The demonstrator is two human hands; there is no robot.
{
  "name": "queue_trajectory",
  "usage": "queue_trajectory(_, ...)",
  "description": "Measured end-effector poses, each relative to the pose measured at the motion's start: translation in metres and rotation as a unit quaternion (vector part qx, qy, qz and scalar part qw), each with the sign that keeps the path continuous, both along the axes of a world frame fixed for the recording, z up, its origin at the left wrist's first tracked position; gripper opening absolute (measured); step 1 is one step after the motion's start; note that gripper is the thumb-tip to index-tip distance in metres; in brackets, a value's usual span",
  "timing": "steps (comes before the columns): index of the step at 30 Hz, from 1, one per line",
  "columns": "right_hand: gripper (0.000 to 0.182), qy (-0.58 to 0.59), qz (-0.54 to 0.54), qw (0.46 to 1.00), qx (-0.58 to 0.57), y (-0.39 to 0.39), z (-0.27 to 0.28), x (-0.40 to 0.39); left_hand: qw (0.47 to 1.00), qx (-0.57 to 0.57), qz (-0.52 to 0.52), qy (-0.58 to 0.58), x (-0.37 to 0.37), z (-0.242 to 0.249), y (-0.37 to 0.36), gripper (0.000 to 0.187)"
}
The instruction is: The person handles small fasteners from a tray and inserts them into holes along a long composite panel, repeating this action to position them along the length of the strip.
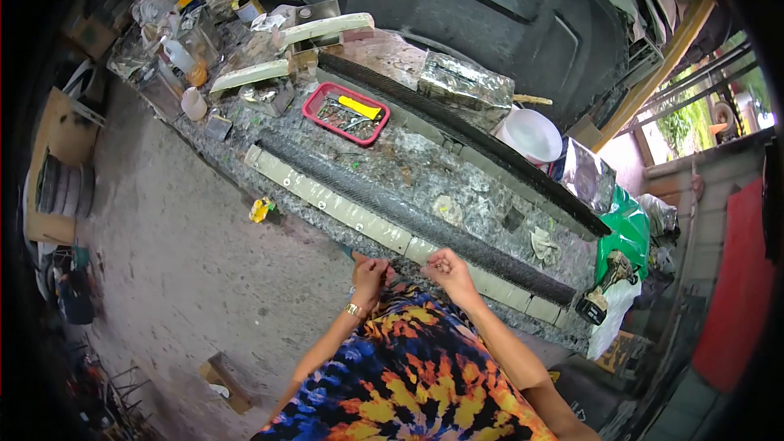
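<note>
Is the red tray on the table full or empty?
Not empty. The red tray holds a yellow tool and small metal bits.

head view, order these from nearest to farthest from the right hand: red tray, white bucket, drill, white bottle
From the right hand:
1. drill, to its right at the bench end
2. white bucket, up at the bench's far side
3. red tray, up and left
4. white bottle, far left end

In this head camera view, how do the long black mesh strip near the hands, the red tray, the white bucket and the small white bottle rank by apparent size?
Largest to smallest as they look:
1. black mesh strip
2. red tray and white bucket, too alike to rank
3. small white bottle
</note>
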State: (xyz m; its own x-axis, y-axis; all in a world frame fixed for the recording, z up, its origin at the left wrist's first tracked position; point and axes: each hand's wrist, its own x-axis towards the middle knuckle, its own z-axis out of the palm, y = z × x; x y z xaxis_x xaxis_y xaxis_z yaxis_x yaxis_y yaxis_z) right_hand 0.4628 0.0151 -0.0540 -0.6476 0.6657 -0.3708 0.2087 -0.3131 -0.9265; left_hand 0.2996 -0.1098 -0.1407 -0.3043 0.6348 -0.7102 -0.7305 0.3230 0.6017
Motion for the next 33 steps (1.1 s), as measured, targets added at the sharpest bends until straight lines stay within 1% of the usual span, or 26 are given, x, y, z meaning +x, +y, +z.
queue_trajectory(1,0.02,-0.002,-0.015,0.999,-0.042,0.001,0.006,0.001,1.0,0.0,0.002,-0.002,-0.001,-0.006,0.004,0.016)
queue_trajectory(3,0.019,-0.009,-0.015,0.999,-0.039,0.003,0.014,0.003,1.0,-0.028,-0.007,-0.002,-0.003,-0.014,0.013,0.016)
queue_trajectory(7,0.016,-0.026,-0.036,0.998,-0.045,0.006,0.024,0.002,1.0,-0.022,-0.006,-0.017,0.0,-0.023,0.025,0.015)
queue_trajectory(9,0.016,-0.022,-0.039,0.998,-0.042,0.007,0.024,0.002,0.997,0.035,0.02,-0.063,0.0,-0.031,0.027,0.014)
queue_trajectory(16,0.017,-0.027,-0.043,0.997,-0.053,0.008,0.022,-0.002,0.991,0.084,0.036,-0.098,-0.002,-0.055,0.025,0.013)
queue_trajectory(18,0.018,-0.046,-0.028,0.998,-0.039,0.009,0.017,-0.006,0.981,0.134,-0.025,-0.138,-0.006,-0.059,0.027,0.014)
queue_trajectory(19,0.018,-0.064,-0.017,0.997,-0.025,0.008,0.012,-0.008,0.981,0.133,-0.023,-0.138,-0.007,-0.058,0.026,0.014)
queue_trajectory(20,0.018,-0.065,-0.016,0.997,-0.026,0.007,0.007,-0.01,0.973,0.152,-0.007,-0.171,-0.006,-0.058,0.024,0.016)
queue_trajectory(21,0.02,-0.099,0.016,0.994,0.034,0.007,0.0,-0.013,0.964,0.172,0.009,-0.203,-0.006,-0.053,0.025,0.018)
queue_trajectory(22,0.022,-0.131,0.047,0.986,0.093,0.007,-0.004,-0.017,0.964,0.172,0.009,-0.203,-0.008,-0.036,0.025,0.018)
queue_trajectory(23,0.025,-0.163,0.069,0.968,0.177,0.007,-0.009,-0.021,0.958,0.155,0.028,-0.24,-0.011,-0.018,0.022,0.022)
queue_trajectory(24,0.025,-0.163,0.068,0.968,0.176,0.007,-0.006,-0.028,0.95,0.138,0.047,-0.276,-0.013,-0.008,0.021,0.027)
queue_trajectory(25,0.025,-0.202,0.109,0.948,0.222,0.009,-0.002,-0.035,0.95,0.137,0.047,-0.277,-0.013,-0.01,0.022,0.027)
queue_trajectory(26,0.025,-0.239,0.15,0.922,0.265,0.009,0.0,-0.041,0.97,0.109,0.031,-0.217,-0.012,-0.012,0.025,0.03)
queue_trajectory(27,0.025,-0.239,0.151,0.922,0.265,0.009,-0.002,-0.047,0.984,0.081,0.016,-0.156,-0.012,-0.017,0.027,0.034)
queue_trajectory(28,0.025,-0.234,0.162,0.911,0.299,0.009,-0.006,-0.052,0.984,0.08,0.018,-0.156,-0.012,-0.024,0.029,0.034)
queue_trajectory(29,0.024,-0.228,0.172,0.898,0.334,0.009,-0.01,-0.056,0.991,0.069,-0.013,-0.114,-0.014,-0.032,0.031,0.035)
queue_trajectory(30,0.024,-0.227,0.173,0.898,0.335,0.01,-0.012,-0.058,0.995,0.058,-0.043,-0.071,-0.015,-0.033,0.033,0.037)
queue_trajectory(32,0.026,-0.236,0.21,0.878,0.358,0.012,-0.018,-0.063,0.996,0.052,-0.036,-0.064,-0.015,-0.036,0.035,0.037)
queue_trajectory(33,0.026,-0.235,0.211,0.879,0.358,0.012,-0.021,-0.064,0.997,0.045,-0.032,-0.059,-0.014,-0.034,0.035,0.038)
